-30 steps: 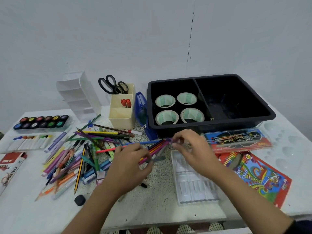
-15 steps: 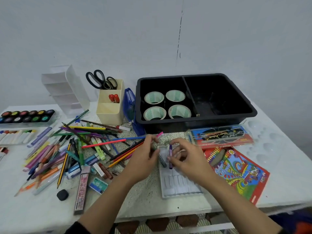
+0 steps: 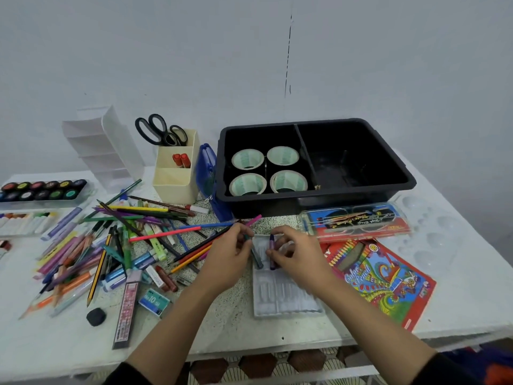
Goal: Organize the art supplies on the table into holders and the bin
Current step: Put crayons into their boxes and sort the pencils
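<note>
Still gripping the pencils with the left hand and, unlike a second ago, pinching a lone purple pen with the right hand over the tray.

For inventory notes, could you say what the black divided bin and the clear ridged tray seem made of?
Black divided bin: likely moulded plastic, semi-gloss; highlights along its rim. Clear ridged tray: apparently thin formed plastic, translucent, with glinting ridges.

bin: blk plastic, glossy
holder: cream plastic, matt
tray: clear plastic, ribbed, shiny
table: rough, speckled mid
pencil box: printed card, glossy
scissors: plastic handles, smooth
</note>
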Motion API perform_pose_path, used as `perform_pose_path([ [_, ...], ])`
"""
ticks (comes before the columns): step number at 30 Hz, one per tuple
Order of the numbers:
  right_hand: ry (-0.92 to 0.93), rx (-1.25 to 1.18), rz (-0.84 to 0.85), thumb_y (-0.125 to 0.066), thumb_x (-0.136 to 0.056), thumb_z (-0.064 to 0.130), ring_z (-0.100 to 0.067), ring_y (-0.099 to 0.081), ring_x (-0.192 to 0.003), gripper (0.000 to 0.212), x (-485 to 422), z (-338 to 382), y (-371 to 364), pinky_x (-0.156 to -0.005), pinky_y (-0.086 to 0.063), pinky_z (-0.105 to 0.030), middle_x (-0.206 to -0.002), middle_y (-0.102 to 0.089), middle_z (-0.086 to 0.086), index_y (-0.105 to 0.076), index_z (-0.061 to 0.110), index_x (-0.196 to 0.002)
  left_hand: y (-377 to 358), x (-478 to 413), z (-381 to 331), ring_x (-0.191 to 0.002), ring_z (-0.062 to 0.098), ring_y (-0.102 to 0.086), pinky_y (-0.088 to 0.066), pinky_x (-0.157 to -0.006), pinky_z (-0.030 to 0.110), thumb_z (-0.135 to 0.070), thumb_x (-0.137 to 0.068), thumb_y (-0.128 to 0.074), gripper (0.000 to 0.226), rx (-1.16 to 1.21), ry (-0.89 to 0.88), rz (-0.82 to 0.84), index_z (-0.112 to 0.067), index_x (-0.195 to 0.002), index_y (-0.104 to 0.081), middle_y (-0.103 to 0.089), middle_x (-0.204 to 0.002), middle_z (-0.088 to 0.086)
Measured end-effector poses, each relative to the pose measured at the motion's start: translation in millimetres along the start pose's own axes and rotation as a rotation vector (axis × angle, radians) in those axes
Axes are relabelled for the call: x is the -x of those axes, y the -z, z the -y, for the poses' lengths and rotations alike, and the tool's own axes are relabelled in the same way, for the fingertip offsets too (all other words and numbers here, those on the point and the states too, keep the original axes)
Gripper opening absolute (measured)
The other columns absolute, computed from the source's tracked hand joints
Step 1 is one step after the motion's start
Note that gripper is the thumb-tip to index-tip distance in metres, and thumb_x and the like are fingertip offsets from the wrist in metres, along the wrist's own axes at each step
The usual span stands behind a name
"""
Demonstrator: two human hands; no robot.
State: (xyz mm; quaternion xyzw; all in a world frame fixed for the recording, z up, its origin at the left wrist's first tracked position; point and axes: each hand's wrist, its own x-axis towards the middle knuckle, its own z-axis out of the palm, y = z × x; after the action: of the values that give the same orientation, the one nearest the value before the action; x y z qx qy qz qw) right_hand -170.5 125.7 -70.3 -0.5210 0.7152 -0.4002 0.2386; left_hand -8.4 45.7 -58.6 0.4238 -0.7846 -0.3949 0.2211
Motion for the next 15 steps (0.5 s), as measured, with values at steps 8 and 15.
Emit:
perform_pose_path([
  [8,-0.04,0.035,-0.027,-0.083,-0.081,0.025,-0.012,-0.067,-0.072,0.033,-4.3,-1.9,-7.6,-0.072,-0.059,-0.042,-0.081,-0.069,0.011,-0.07,0.03,-0.11,4.0,-7.9,2.7,-0.085,0.0,-0.055,-0.041,-0.066,0.01,-0.021,-0.101,-0.054,0.017,-0.194,-0.117,0.088,-0.021,-0.117,-0.061,-0.059,-0.102,-0.006],
  [15,-0.088,-0.013,-0.016,-0.082,-0.083,0.022,-0.006,-0.066,-0.067,0.034,-6.8,-0.8,-2.0,-0.07,-0.06,-0.036,-0.083,-0.071,0.007,-0.069,0.024,-0.115,8.8,-10.1,6.4,-0.081,0.003,-0.06,-0.047,-0.07,0.015,-0.024,-0.092,-0.07,0.016,0.026,-0.092,-0.019,-0.026,-0.106,-0.062,-0.063,-0.086,-0.007],
])
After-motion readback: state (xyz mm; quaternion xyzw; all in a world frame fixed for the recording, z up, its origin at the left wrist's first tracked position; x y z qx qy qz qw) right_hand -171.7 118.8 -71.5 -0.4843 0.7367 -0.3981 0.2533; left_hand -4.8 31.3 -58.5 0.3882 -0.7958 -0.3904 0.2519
